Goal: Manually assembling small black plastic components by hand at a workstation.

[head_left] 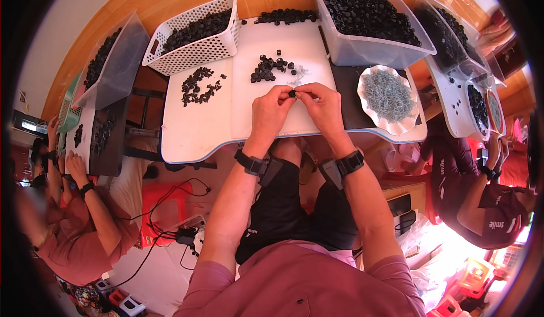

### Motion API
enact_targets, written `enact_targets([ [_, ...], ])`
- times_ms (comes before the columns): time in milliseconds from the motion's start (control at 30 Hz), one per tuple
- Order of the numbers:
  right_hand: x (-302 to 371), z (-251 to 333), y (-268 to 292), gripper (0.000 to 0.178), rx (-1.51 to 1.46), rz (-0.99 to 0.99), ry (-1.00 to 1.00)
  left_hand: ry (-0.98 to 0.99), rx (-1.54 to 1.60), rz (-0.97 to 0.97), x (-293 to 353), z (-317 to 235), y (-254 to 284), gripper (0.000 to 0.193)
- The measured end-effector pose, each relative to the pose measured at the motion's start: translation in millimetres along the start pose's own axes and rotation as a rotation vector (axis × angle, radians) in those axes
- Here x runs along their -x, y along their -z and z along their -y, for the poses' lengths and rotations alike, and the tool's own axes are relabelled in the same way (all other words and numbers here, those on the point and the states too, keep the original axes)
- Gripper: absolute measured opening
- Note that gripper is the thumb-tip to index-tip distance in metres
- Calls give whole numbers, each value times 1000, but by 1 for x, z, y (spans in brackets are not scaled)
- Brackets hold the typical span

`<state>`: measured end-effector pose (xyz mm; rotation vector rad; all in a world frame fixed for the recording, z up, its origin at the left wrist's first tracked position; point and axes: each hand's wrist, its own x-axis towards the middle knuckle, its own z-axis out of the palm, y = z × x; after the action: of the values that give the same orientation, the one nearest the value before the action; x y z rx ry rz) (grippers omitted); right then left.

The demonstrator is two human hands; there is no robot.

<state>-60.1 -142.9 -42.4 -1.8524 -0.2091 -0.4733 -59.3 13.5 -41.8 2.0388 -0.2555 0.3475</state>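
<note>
Above the near part of the white table [218, 133], my two hands meet fingertip to fingertip. My left hand [272, 108] and my right hand [321, 106] both pinch one small round black part [292, 94] between thumbs and fingers. Its finer shape is hidden by the fingers. Just beyond the fingertips lies a loose little heap of thin silvery pins [298, 75]. A pile of black round knob-like parts [271, 69] sits behind my left hand. Farther left, smaller black pieces [198, 87] are spread on the table.
A white perforated basket [195, 56] and a translucent bin [377, 53], both holding black parts, stand at the back. Between them is a row of black parts [286, 16]. A scalloped white dish [395, 125] of silvery pins is at right. Other people work at tables on both sides.
</note>
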Motion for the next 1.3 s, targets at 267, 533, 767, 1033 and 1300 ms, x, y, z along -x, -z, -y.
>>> enact_targets([
  [267,0,1,-3,8,57,-22,90,5,-28,-6,0,-2,-1,21],
  [533,3,5,-5,8,220,4,279,133,65,49,-5,-2,6,28],
  [767,6,8,-6,18,194,-8,295,318,363,183,-13,1,18,30],
  [1033,2,11,1,12,-57,77,-23,353,398,202,-15,5,15,26],
  [1300,-5,5,-1,12,52,-26,-88,289,264,178,-13,1,13,24],
])
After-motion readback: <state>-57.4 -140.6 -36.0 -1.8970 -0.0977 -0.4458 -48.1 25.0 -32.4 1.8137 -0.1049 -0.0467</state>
